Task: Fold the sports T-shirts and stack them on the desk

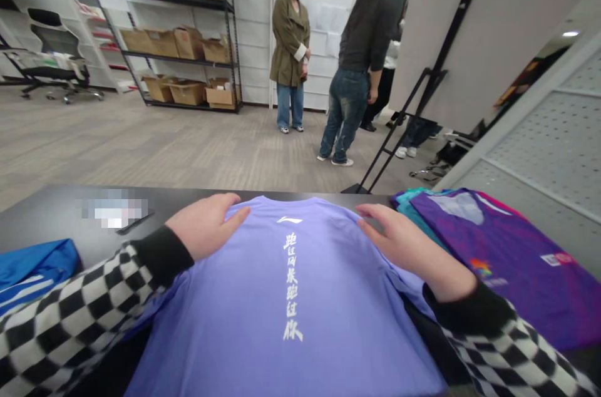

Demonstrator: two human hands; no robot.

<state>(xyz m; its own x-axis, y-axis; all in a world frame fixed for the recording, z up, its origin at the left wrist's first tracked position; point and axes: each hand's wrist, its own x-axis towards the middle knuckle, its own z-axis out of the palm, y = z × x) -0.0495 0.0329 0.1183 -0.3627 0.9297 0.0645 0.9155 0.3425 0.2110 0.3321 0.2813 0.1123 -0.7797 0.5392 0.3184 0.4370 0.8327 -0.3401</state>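
Observation:
A lavender T-shirt (pixel 338 297) lies spread on the dark table, its collar at the far side and white lettering running down its middle. On its left shoulder edge rests my left hand (pixel 206 225), thumb apart from the fingers. My right hand (pixel 399 240) is at the opposite shoulder, fingers stretched out, thumb over the cloth. Neither hand visibly grips the fabric. The shirt's sleeves are partly hidden under my forearms, and its lower hem runs out of view.
Purple and teal shirts (pixel 507 272) are piled at the right. A blue garment (pixel 37 265) lies at the left, nearer me than a pixelated item (pixel 115 209) on the black table (pixel 42 215). Beyond stand two people, a board on a stand (pixel 469 27) and a box shelf (pixel 178 59).

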